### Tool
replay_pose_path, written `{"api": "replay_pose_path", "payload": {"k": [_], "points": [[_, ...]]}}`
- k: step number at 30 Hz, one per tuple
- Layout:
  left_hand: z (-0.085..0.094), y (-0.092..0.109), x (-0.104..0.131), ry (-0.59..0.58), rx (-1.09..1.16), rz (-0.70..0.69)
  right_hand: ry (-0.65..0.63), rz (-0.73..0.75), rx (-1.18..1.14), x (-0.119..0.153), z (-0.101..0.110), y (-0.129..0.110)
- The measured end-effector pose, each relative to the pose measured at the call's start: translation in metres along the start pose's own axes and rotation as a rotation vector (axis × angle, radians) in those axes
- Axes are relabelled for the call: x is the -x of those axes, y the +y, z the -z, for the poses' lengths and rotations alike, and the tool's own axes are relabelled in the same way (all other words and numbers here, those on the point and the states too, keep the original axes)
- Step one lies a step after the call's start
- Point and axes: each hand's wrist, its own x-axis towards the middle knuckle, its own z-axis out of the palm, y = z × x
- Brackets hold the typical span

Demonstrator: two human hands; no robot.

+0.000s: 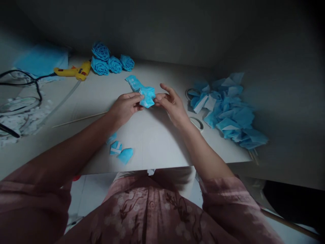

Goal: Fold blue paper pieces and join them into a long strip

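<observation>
Above the middle of the table I hold a folded strip of light-blue paper (147,96), crinkled and with pale patches. My left hand (126,105) pinches its left side between thumb and fingers. At its right edge, the thumb and fingertips of my right hand (171,102) close on the paper, with one finger raised. A narrower blue tail of the strip points away toward the back left. Several small cut blue paper pieces (125,155) lie near the table's front edge, below my left forearm.
Rolled blue paper roses (101,65) stand at the back, beside a yellow glue gun (83,70) with a black cord. A thin stick (80,119) lies left. Right are a tape roll (197,124) and a heap of blue paper (235,113). White scraps (25,118) cover the far left.
</observation>
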Motion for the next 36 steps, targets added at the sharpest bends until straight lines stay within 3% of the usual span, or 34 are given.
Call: {"api": "replay_pose_path", "payload": {"k": [7,20,23,29,36], "points": [[0.0,-0.007,-0.001,-0.004,-0.051,0.044,-0.044,-0.079,0.001,-0.001,-0.011,0.008],[0.005,-0.009,-0.004,-0.013,-0.025,0.133,-0.16,-0.137,-0.08,0.003,0.003,0.007],[0.004,-0.007,-0.003,-0.008,0.018,0.155,-0.131,-0.118,-0.104,0.001,0.009,0.01],[0.003,-0.008,-0.007,0.002,0.183,0.34,-0.051,-0.162,-0.257,0.003,0.013,-0.002],[-0.002,0.01,-0.008,0.136,0.203,0.34,-0.196,-0.218,-0.287,0.015,0.006,-0.015]]}}
